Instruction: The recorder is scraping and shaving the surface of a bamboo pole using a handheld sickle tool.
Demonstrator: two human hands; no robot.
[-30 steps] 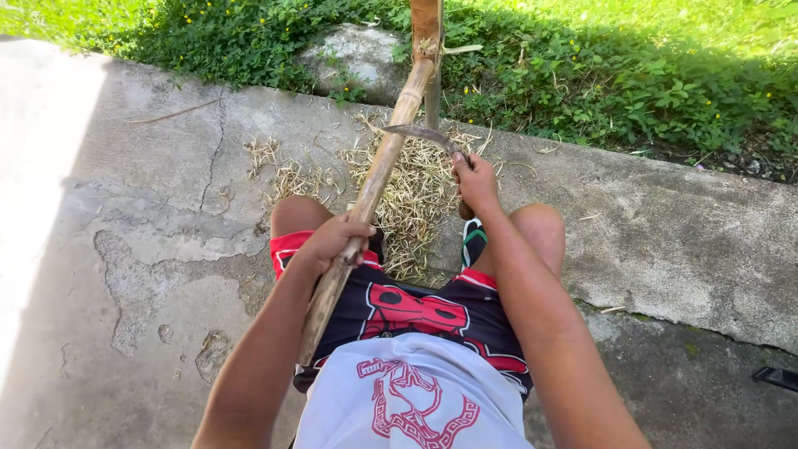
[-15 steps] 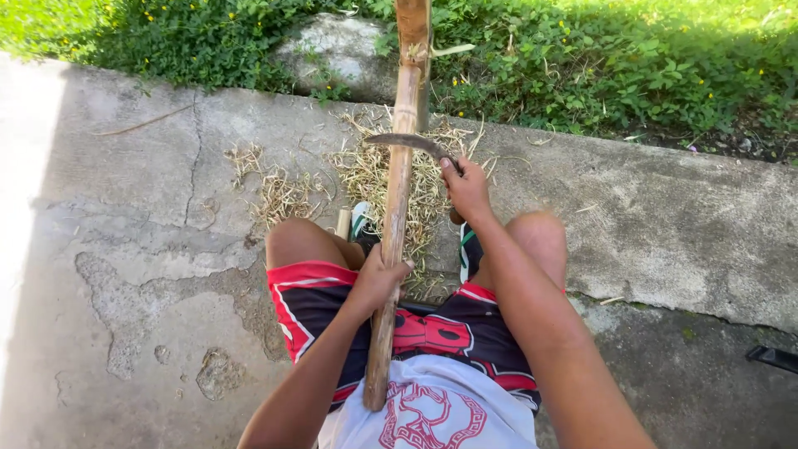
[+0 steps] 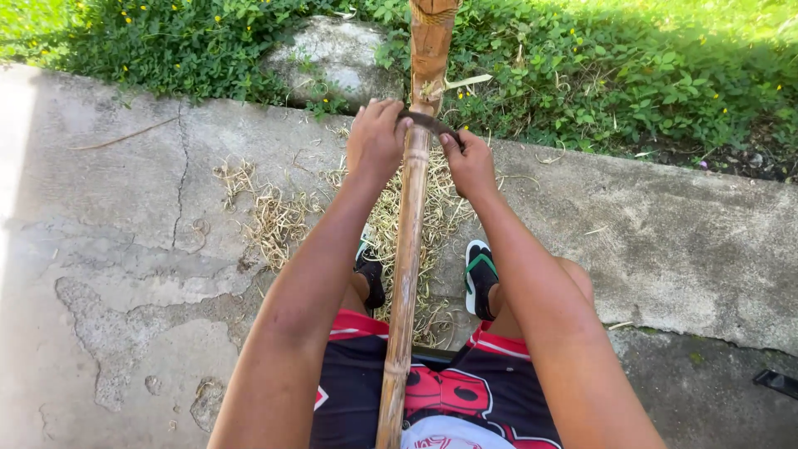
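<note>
A long bamboo pole (image 3: 407,249) runs from my lap up and away toward the grass. A dark curved blade (image 3: 428,123) lies across the pole near its far part. My left hand (image 3: 376,141) grips the blade's left end and my right hand (image 3: 470,162) grips its right end, one hand on each side of the pole. Both arms are stretched forward. My knees and sandalled feet (image 3: 480,276) flank the pole below.
Pale bamboo shavings (image 3: 274,216) litter the cracked concrete slab (image 3: 125,249) under the pole. A grey rock (image 3: 332,58) sits in green weeds (image 3: 623,75) beyond the slab edge. A dark object (image 3: 777,382) lies at the far right.
My left hand left the pole's lower part and went up to the blade's left end. The right hand stayed on the blade. The pole now stands straighter between my knees.
</note>
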